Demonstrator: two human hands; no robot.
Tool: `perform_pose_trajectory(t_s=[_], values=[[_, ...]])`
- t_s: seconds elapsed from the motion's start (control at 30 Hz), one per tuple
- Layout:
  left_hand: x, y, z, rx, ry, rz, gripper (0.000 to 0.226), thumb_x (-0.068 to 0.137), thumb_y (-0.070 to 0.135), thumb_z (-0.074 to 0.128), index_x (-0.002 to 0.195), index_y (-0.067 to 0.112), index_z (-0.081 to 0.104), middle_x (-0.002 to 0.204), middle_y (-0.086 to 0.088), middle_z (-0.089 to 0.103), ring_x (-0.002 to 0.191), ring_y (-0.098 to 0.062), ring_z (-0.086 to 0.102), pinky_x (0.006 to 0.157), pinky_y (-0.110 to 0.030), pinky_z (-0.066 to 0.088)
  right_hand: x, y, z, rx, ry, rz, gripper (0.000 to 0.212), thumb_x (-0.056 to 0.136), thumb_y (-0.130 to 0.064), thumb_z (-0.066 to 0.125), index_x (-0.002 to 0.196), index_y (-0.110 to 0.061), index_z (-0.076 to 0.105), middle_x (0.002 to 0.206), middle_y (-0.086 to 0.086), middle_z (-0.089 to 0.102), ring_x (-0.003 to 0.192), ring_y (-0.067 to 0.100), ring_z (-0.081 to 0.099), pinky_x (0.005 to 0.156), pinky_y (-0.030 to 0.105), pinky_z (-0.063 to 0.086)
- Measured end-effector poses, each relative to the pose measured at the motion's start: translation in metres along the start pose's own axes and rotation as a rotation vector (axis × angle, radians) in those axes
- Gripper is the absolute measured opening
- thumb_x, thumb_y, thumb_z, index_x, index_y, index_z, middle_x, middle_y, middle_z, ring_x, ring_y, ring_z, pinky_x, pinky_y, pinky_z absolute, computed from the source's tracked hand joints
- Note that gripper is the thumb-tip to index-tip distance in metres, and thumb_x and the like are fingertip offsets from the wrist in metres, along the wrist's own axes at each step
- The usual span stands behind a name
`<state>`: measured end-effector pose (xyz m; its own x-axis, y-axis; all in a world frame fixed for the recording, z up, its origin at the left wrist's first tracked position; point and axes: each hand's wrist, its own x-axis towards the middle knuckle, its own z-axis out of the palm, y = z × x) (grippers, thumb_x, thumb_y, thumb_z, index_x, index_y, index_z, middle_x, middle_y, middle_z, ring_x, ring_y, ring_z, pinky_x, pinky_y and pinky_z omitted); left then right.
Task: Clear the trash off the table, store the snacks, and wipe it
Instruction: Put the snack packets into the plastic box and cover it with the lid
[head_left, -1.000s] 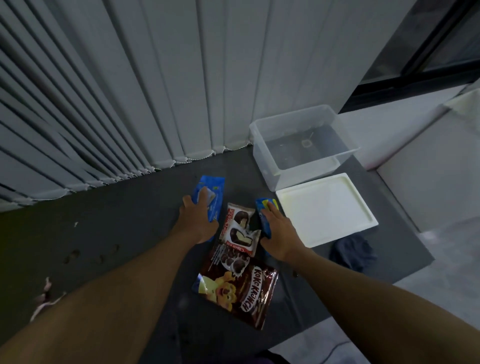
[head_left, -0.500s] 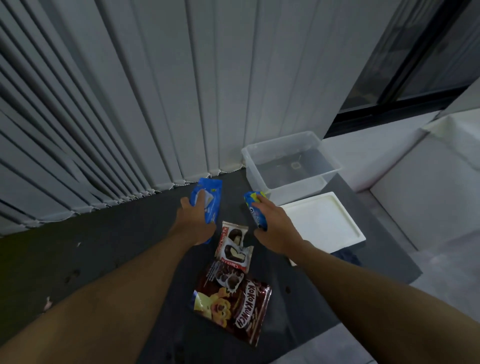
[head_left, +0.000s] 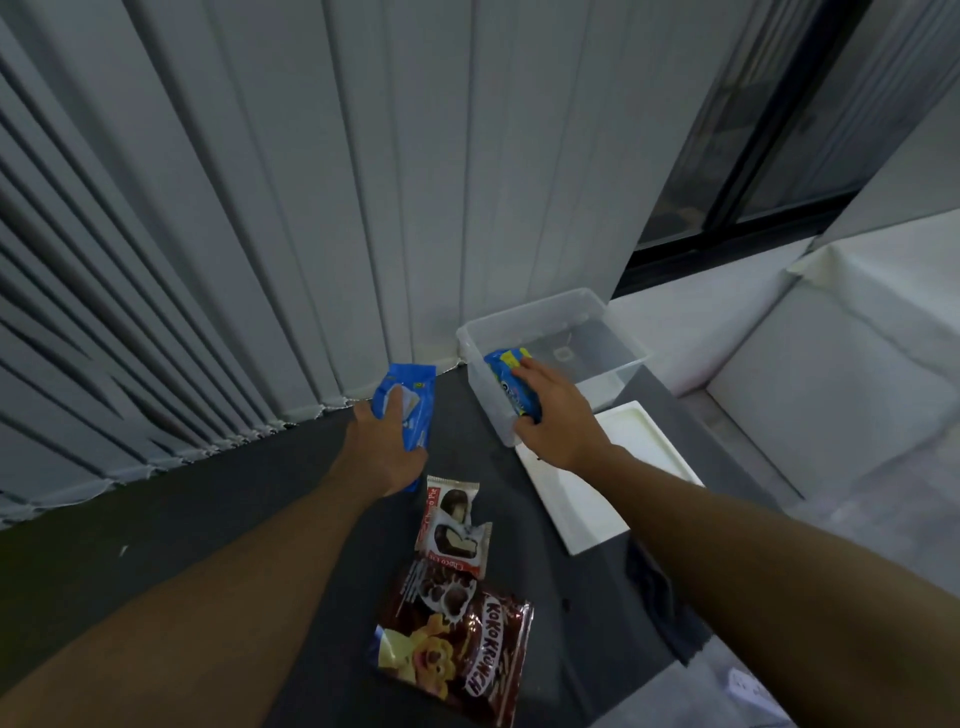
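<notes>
Carried both blue packets on toward the clear tub (head_left: 587, 312) since half a second ago, bringing the right-hand one over the near wall instead of short of it. Far left on the dark bench (head_left: 182, 519), leaves a small white scrap (head_left: 123, 549) lying, likely trash for a later step. Grasps the light-blue wafer packet (head_left: 410, 384) in the left grip (head_left: 387, 452), closed round the lower half with one finger laid across the face, up off the bench and short of the tub; probably held back to give the other arm room at the tub mouth. Leaves the Choco Pie packet (head_left: 453, 525) and, just under its lower edge, the Koko Krunch bag (head_left: 457, 649) flat on the bench between the forearms, within easy reach for the next pick. Clasps the dark-blue cookie packet (head_left: 511, 387) in the right grip (head_left: 561, 421), closed on it from above and tilted across the tub's near corner; looks meant for setting down inside rather than tossing. Has the white lid (head_left: 587, 499) off and flat just beside the tub, leaving the mouth free for storing. Has the dark cloth (head_left: 654, 597) at the bench's right edge, partly hidden under the right forearm, presumably for the wipe after the snacks.
</notes>
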<state>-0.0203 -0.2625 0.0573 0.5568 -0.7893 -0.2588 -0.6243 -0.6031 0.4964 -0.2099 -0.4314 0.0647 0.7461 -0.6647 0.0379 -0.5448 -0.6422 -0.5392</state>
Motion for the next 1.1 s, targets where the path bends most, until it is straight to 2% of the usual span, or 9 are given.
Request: perform_pose_trajectory(t_s=[0.17, 0.37, 0.53, 0.63, 0.77, 0.83, 0.93, 1.0, 1.1], values=[[0.013, 0.008, 0.002, 0.002, 0.052, -0.042, 0.086, 0.087, 0.038, 0.064, 0.153, 0.021, 0.011, 0.142, -0.020, 0.023, 0.125, -0.039, 0.042, 0.103, -0.045, 0.046, 0.042, 0.015, -0.016, -0.011, -0.022, 0.002, 0.072, 0.089, -0.017, 0.067, 0.153, -0.018, 0.033, 0.160, 0.001, 0.027, 0.141, 0.026, 0.034, 0.115, 0.038, 0.035], [0.028, 0.015, 0.012, -0.097, 0.044, -0.169, 0.087, 0.088, 0.038, 0.061, 0.155, 0.027, 0.006, 0.144, -0.008, 0.017, 0.129, -0.033, 0.038, 0.106, -0.043, 0.045, 0.101, 0.037, -0.019, -0.092, -0.119, -0.043, 0.071, 0.090, -0.018, 0.067, 0.152, -0.014, 0.033, 0.159, 0.004, 0.028, 0.140, 0.028, 0.036, 0.118, 0.043, 0.031], [0.037, 0.018, 0.023, -0.092, 0.041, -0.256, 0.088, 0.089, 0.042, 0.061, 0.156, 0.027, 0.006, 0.140, -0.012, 0.021, 0.129, -0.034, 0.040, 0.105, -0.042, 0.044, 0.140, 0.052, 0.006, -0.152, -0.317, -0.068, 0.069, 0.080, -0.017, 0.072, 0.144, -0.013, 0.046, 0.148, 0.008, 0.043, 0.132, 0.030, 0.046, 0.110, 0.037, 0.038], [0.039, 0.016, 0.029, -0.079, 0.049, -0.287, 0.088, 0.089, 0.044, 0.060, 0.156, 0.026, 0.006, 0.137, -0.011, 0.024, 0.123, -0.033, 0.046, 0.100, -0.039, 0.047, 0.153, 0.059, 0.027, -0.197, -0.430, -0.089, 0.056, 0.076, -0.013, 0.074, 0.128, -0.005, 0.056, 0.131, 0.015, 0.055, 0.118, 0.034, 0.054, 0.098, 0.039, 0.045], [0.041, 0.013, 0.033, -0.090, 0.057, -0.319, 0.087, 0.090, 0.044, 0.061, 0.155, 0.026, 0.006, 0.135, -0.009, 0.024, 0.119, -0.031, 0.047, 0.097, -0.037, 0.049, 0.161, 0.072, 0.058, -0.222, -0.550, -0.075, 0.051, 0.078, -0.020, 0.076, 0.121, -0.005, 0.055, 0.122, 0.009, 0.055, 0.114, 0.030, 0.057, 0.094, 0.035, 0.046], [0.041, 0.011, 0.035, -0.107, 0.048, -0.337, 0.085, 0.090, 0.042, 0.060, 0.155, 0.028, 0.007, 0.135, -0.008, 0.024, 0.118, -0.030, 0.048, 0.097, -0.037, 0.049, 0.163, 0.078, 0.073, -0.250, -0.625, -0.060, 0.053, 0.081, -0.020, 0.070, 0.127, -0.003, 0.051, 0.131, 0.013, 0.048, 0.121, 0.033, 0.054, 0.098, 0.033, 0.043], [0.042, 0.007, 0.037, -0.116, 0.032, -0.367, 0.085, 0.090, 0.043, 0.060, 0.155, 0.030, 0.006, 0.136, -0.007, 0.023, 0.118, -0.030, 0.047, 0.099, -0.040, 0.049, 0.165, 0.083, 0.084, -0.340, -0.769, -0.015, 0.086, 0.090, -0.021, 0.064, 0.155, -0.002, 0.010, 0.162, 0.018, 0.005, 0.143, 0.035, 0.029, 0.112, 0.032, 0.027], [0.042, 0.005, 0.039, -0.119, 0.021, -0.387, 0.087, 0.089, 0.044, 0.060, 0.155, 0.031, 0.005, 0.137, -0.007, 0.022, 0.118, -0.030, 0.047, 0.100, -0.041, 0.049, 0.169, 0.087, 0.086, -0.388, -0.807, -0.028, 0.096, 0.090, -0.025, 0.067, 0.157, -0.006, 0.001, 0.163, 0.018, -0.012, 0.150, 0.038, 0.012, 0.119, 0.042, 0.020], [0.043, 0.006, 0.040, -0.122, 0.025, -0.379, 0.086, 0.089, 0.043, 0.061, 0.154, 0.031, 0.007, 0.134, -0.006, 0.024, 0.114, -0.028, 0.048, 0.098, -0.040, 0.050, 0.174, 0.090, 0.088, -0.405, -0.866, -0.032, 0.101, 0.089, -0.028, 0.069, 0.157, -0.009, -0.004, 0.162, 0.016, -0.018, 0.151, 0.039, 0.003, 0.120, 0.046, 0.014]])
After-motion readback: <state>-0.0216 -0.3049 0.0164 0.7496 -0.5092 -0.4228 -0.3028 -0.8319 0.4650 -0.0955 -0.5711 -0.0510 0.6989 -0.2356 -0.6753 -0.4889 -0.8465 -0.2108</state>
